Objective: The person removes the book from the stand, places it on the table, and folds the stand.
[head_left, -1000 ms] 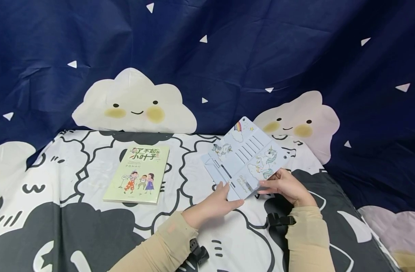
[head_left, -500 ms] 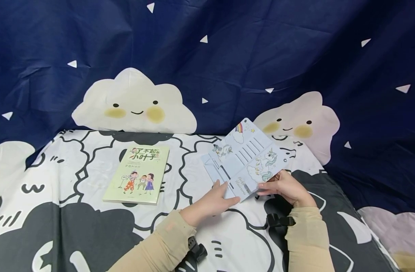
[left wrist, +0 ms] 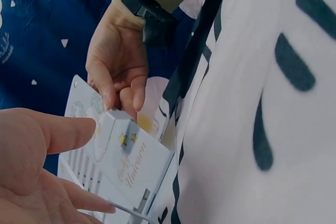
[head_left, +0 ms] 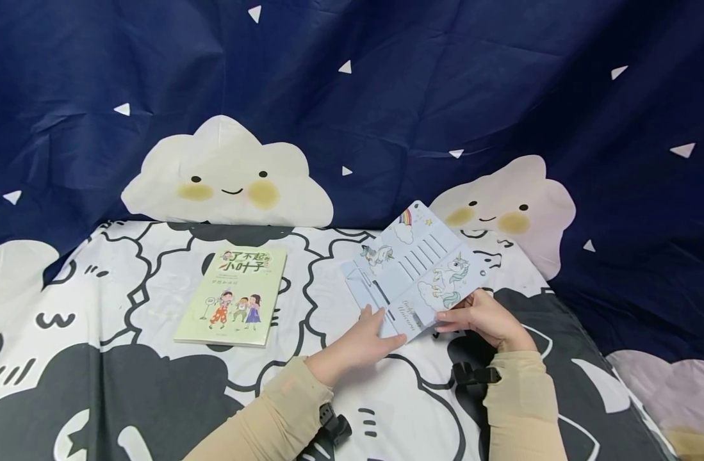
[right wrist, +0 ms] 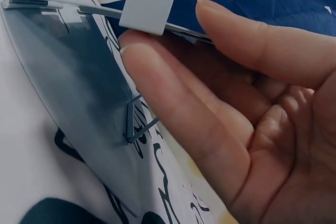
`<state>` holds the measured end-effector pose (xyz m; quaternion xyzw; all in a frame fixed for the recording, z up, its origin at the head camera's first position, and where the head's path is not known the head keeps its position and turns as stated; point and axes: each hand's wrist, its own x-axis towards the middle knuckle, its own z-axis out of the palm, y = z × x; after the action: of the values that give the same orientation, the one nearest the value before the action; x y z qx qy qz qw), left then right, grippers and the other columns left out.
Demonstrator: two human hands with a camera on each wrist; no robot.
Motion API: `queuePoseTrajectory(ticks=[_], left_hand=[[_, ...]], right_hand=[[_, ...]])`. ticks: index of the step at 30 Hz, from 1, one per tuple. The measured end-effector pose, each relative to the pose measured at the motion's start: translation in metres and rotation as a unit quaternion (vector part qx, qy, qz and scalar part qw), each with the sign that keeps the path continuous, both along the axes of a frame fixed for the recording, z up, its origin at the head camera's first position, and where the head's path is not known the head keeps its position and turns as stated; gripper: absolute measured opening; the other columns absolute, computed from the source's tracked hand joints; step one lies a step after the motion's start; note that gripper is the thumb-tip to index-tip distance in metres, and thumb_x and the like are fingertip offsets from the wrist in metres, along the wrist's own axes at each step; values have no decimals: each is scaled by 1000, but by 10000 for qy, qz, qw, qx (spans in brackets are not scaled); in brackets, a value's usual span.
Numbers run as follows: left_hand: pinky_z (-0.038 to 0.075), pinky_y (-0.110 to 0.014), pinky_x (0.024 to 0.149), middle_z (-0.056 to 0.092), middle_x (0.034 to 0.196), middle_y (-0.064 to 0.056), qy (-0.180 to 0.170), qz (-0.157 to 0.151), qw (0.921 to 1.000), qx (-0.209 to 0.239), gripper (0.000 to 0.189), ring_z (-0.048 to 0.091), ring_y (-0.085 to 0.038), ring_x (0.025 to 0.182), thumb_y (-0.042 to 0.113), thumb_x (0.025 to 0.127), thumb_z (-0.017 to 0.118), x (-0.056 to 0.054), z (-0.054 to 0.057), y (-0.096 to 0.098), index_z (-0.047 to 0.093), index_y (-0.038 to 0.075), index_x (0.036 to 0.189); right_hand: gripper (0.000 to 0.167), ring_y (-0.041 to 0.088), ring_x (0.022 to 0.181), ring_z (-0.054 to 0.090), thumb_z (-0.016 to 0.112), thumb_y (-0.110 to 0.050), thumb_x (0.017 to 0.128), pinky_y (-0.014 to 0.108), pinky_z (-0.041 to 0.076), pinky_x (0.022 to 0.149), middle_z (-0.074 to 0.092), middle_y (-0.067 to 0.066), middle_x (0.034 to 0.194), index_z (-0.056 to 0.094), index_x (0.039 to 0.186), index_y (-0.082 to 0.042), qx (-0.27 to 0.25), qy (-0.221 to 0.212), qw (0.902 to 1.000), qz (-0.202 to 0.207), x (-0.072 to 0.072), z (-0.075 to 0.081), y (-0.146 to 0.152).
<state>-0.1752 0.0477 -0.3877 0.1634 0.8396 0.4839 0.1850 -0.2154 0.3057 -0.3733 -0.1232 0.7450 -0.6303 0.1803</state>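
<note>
A light blue folding book stand (head_left: 406, 256) with unicorn prints and rows of slots stands tilted, right of centre in the head view. My left hand (head_left: 360, 342) touches its lower left edge; in the left wrist view that hand's thumb and finger (left wrist: 79, 196) lie straight and spread, a fingertip beside a thin rod. My right hand (head_left: 484, 317) pinches the stand's right edge near a small white clip (right wrist: 149, 3). In the right wrist view the stand's plain side (right wrist: 73, 72) shows a wire leg (right wrist: 130, 121). Part of the left hand's contact is hidden.
To the left, a green picture book (head_left: 230, 298) lies flat on the sheep-print bedsheet (head_left: 305, 282). Behind the bed hangs a dark blue cloth (head_left: 386, 109) with cloud prints. Each wrist wears a black camera strap.
The stand has shifted very slightly and its right panel has turned a little. My left hand has moved slightly left. Over the last half second almost nothing differs.
</note>
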Motion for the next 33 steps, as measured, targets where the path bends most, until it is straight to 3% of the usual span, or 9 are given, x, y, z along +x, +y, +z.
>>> queuePoseTrajectory(ticks=[8, 33], left_hand=[[18, -57, 122, 5, 161, -33, -170, 38, 9998, -110, 84, 11, -46, 151, 38, 96, 61, 7, 4, 4, 21, -9, 153], [18, -54, 122, 11, 159, -36, -22, -105, 9991, -408, 82, 14, -45, 150, 39, 97, 59, 3, 6, 1, 24, -11, 152]], right_hand=[[65, 23, 100, 72, 72, 8, 83, 47, 59, 83, 72, 6, 115, 41, 140, 5, 31, -36, 10000, 14, 0, 1, 0], [59, 22, 97, 72, 71, 9, 83, 44, 60, 82, 73, 3, 111, 45, 137, 5, 40, -79, 10000, -18, 0, -2, -1]])
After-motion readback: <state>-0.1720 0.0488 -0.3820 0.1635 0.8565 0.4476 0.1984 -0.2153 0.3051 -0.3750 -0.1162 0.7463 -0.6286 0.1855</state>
